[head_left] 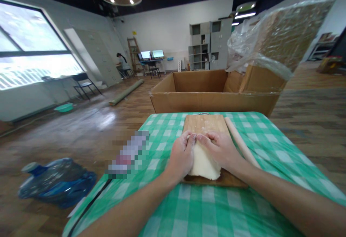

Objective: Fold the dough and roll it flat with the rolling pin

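A pale lump of white dough (202, 165) lies on a wooden cutting board (205, 123) on the green checked tablecloth (167, 201). My left hand (180, 156) presses on the dough's left side, fingers curled over its far edge. On the right side my right hand (220, 150) does the same, and the fingertips of both hands meet at the top of the lump. A wooden rolling pin (241, 143) lies just right of the board, partly hidden under my right forearm.
A large open cardboard box (211, 98) stands behind the table, with a plastic-wrapped board (286, 35) leaning at its right. A crumpled blue water bottle (56, 183) lies on the wooden floor at the left. Far back a person sits at a desk with monitors (151, 54).
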`<state>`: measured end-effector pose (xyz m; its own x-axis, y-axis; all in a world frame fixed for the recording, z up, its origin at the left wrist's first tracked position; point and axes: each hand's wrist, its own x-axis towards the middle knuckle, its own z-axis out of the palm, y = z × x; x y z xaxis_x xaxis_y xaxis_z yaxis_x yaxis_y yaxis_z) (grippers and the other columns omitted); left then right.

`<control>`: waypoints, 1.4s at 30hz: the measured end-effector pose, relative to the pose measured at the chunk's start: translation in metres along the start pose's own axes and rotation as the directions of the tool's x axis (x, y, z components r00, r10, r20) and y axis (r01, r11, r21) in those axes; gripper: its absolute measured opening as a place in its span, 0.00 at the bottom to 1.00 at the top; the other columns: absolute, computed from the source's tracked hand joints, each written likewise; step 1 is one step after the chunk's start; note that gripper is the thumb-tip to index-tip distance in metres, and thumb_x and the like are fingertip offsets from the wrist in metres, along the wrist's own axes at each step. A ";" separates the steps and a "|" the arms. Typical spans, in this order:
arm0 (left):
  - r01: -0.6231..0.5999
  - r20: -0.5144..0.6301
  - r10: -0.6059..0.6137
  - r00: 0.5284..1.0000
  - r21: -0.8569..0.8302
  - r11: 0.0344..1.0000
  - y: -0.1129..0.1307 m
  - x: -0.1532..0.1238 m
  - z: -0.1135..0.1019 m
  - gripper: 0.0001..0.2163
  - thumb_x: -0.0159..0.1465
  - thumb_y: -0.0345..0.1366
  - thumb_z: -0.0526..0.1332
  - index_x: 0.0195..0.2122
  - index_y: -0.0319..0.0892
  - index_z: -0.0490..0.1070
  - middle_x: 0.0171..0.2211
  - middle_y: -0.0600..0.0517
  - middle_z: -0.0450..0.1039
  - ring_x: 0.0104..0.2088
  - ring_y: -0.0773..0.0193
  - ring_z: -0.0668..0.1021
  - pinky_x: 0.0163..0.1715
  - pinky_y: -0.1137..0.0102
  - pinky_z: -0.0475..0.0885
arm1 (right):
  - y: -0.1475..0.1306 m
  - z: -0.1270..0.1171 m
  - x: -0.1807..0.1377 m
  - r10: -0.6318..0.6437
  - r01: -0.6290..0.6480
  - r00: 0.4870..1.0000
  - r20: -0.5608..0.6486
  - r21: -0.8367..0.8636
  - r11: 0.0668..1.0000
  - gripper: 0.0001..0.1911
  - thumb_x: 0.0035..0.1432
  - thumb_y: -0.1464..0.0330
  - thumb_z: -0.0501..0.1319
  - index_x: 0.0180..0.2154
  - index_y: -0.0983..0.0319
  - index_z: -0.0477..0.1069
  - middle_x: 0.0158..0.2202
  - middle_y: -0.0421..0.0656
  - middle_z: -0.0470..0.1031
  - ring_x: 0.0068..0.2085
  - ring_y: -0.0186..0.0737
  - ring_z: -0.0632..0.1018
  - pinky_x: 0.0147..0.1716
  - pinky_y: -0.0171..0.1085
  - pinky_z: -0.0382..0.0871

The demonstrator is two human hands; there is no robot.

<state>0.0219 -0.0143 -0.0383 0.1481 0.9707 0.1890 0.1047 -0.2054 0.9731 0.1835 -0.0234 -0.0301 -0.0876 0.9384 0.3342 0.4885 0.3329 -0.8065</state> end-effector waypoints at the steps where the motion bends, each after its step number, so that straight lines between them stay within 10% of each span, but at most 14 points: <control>1: -0.011 0.005 0.011 1.000 0.025 1.000 0.001 -0.001 0.000 0.14 0.69 0.47 0.59 0.34 0.42 0.70 0.27 0.53 0.73 0.28 0.64 0.74 0.29 0.72 0.66 | 0.001 0.002 -0.002 -0.023 0.023 1.000 -0.006 -0.029 0.999 0.26 0.69 0.53 0.54 0.22 0.60 0.64 0.21 0.38 0.67 0.26 0.36 0.67 0.26 0.38 0.53; 16: -0.140 0.071 0.131 0.989 0.152 0.978 0.003 0.001 0.001 0.15 0.72 0.43 0.53 0.32 0.42 0.71 0.33 0.51 0.76 0.36 0.60 0.77 0.37 0.68 0.69 | -0.008 -0.001 -0.002 -0.079 0.091 0.989 0.123 -0.093 0.991 0.24 0.73 0.55 0.50 0.31 0.60 0.74 0.30 0.44 0.79 0.32 0.41 0.76 0.32 0.39 0.61; 21: 0.058 0.015 -0.057 0.998 -0.088 0.994 -0.002 0.001 0.007 0.19 0.69 0.53 0.56 0.35 0.42 0.72 0.29 0.51 0.77 0.31 0.62 0.78 0.30 0.71 0.73 | -0.007 0.000 -0.003 -0.117 0.116 0.993 -0.008 -0.095 0.989 0.24 0.74 0.60 0.49 0.32 0.61 0.76 0.33 0.47 0.82 0.34 0.43 0.78 0.36 0.40 0.63; 27: 0.208 0.219 -0.178 0.959 -0.122 0.971 0.004 -0.007 0.014 0.24 0.64 0.62 0.58 0.31 0.43 0.66 0.15 0.59 0.65 0.10 0.69 0.65 0.07 0.76 0.57 | -0.001 -0.010 0.001 0.025 -0.032 0.981 -0.190 -0.032 0.999 0.26 0.73 0.55 0.49 0.27 0.61 0.72 0.28 0.47 0.78 0.30 0.43 0.76 0.30 0.40 0.62; 36: 0.130 0.372 -0.072 0.926 -0.133 0.983 0.006 -0.007 0.005 0.22 0.64 0.59 0.62 0.32 0.42 0.67 0.18 0.58 0.66 0.13 0.72 0.67 0.11 0.78 0.60 | 0.000 -0.010 0.007 0.060 -0.069 0.996 0.066 0.139 0.988 0.27 0.68 0.48 0.54 0.25 0.60 0.69 0.25 0.41 0.73 0.28 0.39 0.71 0.26 0.37 0.60; 42: 0.187 0.404 -0.141 0.904 -0.077 0.979 0.010 -0.013 0.012 0.23 0.64 0.60 0.61 0.32 0.43 0.67 0.16 0.59 0.66 0.11 0.71 0.67 0.09 0.77 0.58 | -0.004 -0.010 0.004 0.008 -0.005 0.993 -0.121 0.021 1.000 0.26 0.71 0.55 0.50 0.21 0.58 0.57 0.20 0.37 0.61 0.25 0.36 0.64 0.26 0.39 0.54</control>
<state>0.0325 -0.0301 -0.0328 0.5163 0.8562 -0.0200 0.0546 -0.0096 0.9985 0.1899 -0.0221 -0.0202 0.0215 0.9230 0.3843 0.4704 0.3298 -0.8185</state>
